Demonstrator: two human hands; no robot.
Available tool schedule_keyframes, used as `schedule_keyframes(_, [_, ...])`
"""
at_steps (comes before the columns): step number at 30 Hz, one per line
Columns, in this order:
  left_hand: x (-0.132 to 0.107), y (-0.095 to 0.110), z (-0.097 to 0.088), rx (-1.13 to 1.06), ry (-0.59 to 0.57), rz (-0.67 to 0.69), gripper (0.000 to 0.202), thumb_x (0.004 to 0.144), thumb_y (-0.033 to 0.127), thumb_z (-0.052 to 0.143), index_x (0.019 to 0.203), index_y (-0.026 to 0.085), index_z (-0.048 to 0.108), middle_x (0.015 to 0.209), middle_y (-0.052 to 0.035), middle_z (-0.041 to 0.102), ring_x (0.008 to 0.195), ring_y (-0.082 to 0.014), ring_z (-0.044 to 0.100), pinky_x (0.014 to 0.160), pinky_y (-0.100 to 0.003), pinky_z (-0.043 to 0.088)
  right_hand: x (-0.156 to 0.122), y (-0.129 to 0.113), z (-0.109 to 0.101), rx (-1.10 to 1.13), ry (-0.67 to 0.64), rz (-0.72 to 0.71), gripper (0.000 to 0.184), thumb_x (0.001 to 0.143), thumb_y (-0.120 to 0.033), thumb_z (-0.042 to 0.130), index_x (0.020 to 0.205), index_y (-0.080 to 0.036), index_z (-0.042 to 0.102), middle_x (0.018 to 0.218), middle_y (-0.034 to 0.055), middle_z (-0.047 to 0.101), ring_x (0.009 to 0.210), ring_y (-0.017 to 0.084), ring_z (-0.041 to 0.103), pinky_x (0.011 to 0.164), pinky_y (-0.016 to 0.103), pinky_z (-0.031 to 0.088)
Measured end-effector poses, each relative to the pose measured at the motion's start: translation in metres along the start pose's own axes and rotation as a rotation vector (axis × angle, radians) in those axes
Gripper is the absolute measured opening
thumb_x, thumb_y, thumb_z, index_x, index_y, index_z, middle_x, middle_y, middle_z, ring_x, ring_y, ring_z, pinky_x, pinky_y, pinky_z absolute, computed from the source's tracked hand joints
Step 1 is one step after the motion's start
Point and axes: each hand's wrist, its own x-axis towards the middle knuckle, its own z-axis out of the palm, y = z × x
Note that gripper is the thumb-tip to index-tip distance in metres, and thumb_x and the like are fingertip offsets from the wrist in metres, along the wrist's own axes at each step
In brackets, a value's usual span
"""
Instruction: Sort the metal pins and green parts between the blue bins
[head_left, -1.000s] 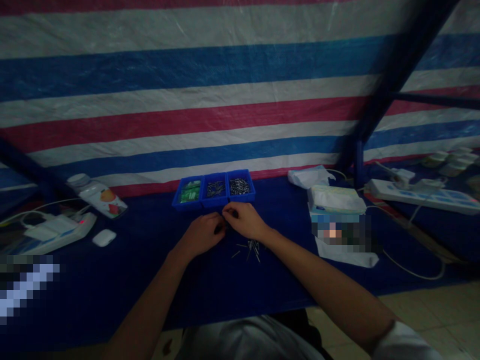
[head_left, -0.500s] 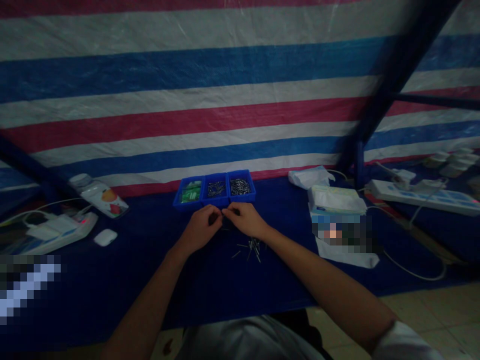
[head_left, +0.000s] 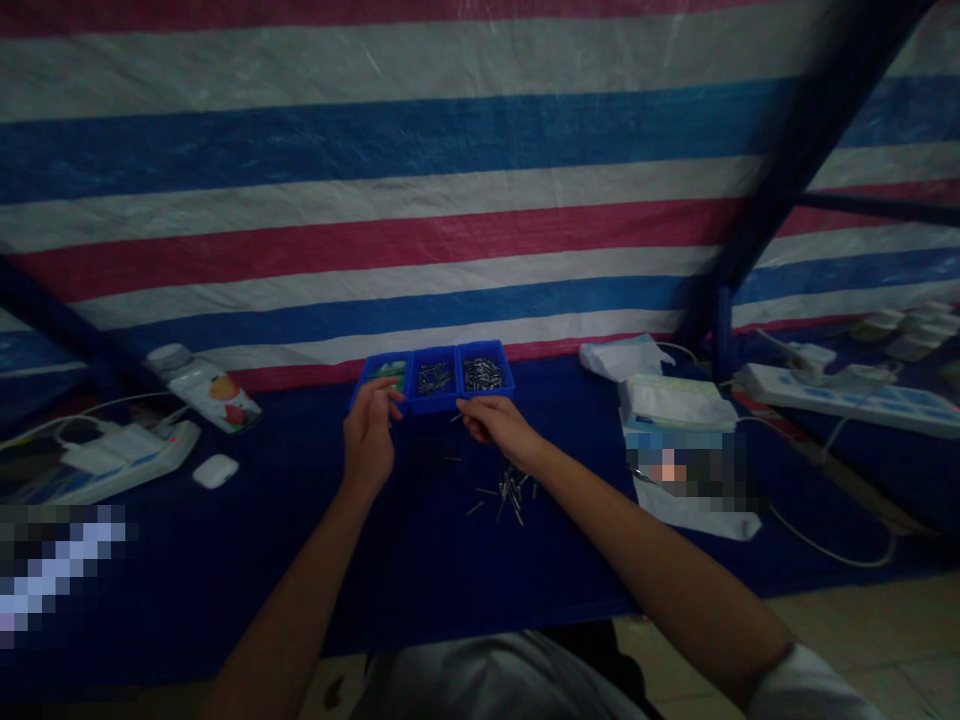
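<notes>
From where I stand, take the gap between the hands as the clock's centre. The striped sheet [head_left: 420,150] hangs at 12, right behind 3 blue trays. The left tray [head_left: 388,355], with green and white contents, sits at 11; the middle tray [head_left: 433,405] at 12 and the right tray [head_left: 512,375] at 1 hold small metal pieces.

The left hand [head_left: 369,435] is at the left tray, fingers loosely apart and half bent, overlapping its front — whether they touch it, I can't tell. The right hand [head_left: 502,430] pinches a thin metal pin [head_left: 456,417] between thumb and forefinger, just in front of the right tray. A pin pile [head_left: 513,490] lies at 4, beside the right wrist, and a lone pin [head_left: 453,459] at 5.

Towards 9 are a tilted bottle [head_left: 206,385], a white case [head_left: 216,471] and a power strip [head_left: 161,455]. A tissue pack [head_left: 679,402] sits at 3, a crumpled white bag [head_left: 622,357] at 2.

Trays and sheet close off the far side, and a slanting post [head_left: 772,200] crosses 2. The blue cloth [head_left: 420,580] runs between the forearms to the near edge at 6 — the roomiest stretch.
</notes>
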Motion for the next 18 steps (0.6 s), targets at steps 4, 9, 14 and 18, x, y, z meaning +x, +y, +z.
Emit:
schedule_keyframes(4, [-0.0007,0.0031,0.0018,0.008,0.002,-0.038,0.035,0.097,0.046,0.039,0.102,0.02,0.062,0.082,-0.0033,0.063,0.063,-0.0128,0.053,0.056,-0.025,0.04,0.0006,0.0008,0.0064,-0.004,0.042,0.023,0.029,0.08,-0.046,0.065,0.07,-0.019,0.06,0.061,-0.003,0.054,0.05,0.008,0.043,0.049,0.025,0.027])
schedule_keyframes(9, [-0.0004,0.0044,0.0031,0.067,0.004,-0.107,0.03,0.091,0.043,0.049,0.108,0.021,0.059,0.08,-0.0026,0.064,0.064,-0.0145,0.056,0.06,-0.027,0.044,-0.0008,-0.001,0.0098,-0.002,0.005,0.011,0.023,0.079,-0.034,0.069,0.099,-0.023,0.065,0.081,-0.0001,0.066,0.055,0.008,0.051,0.05,0.024,0.032])
schedule_keyframes(14, [0.0012,0.0003,-0.0014,0.324,-0.357,-0.15,0.02,0.082,0.035,0.056,0.092,0.02,0.065,0.08,-0.0023,0.067,0.073,-0.0188,0.063,0.069,-0.031,0.047,0.0013,0.0045,0.0067,-0.111,0.021,-0.018,0.007,0.083,-0.025,0.064,0.086,-0.019,0.065,0.069,-0.0029,0.061,0.049,0.007,0.046,0.051,0.024,0.033])
schedule_keyframes(18, [-0.0036,-0.0011,-0.0021,0.474,-0.688,-0.066,0.019,0.081,0.03,0.056,0.092,0.02,0.067,0.083,-0.003,0.068,0.073,-0.0193,0.062,0.069,-0.032,0.047,0.0004,0.0037,0.0044,-0.23,0.056,-0.105,0.006,0.084,-0.023,0.061,0.082,-0.018,0.065,0.066,-0.0035,0.059,0.053,0.008,0.047,0.055,0.024,0.037])
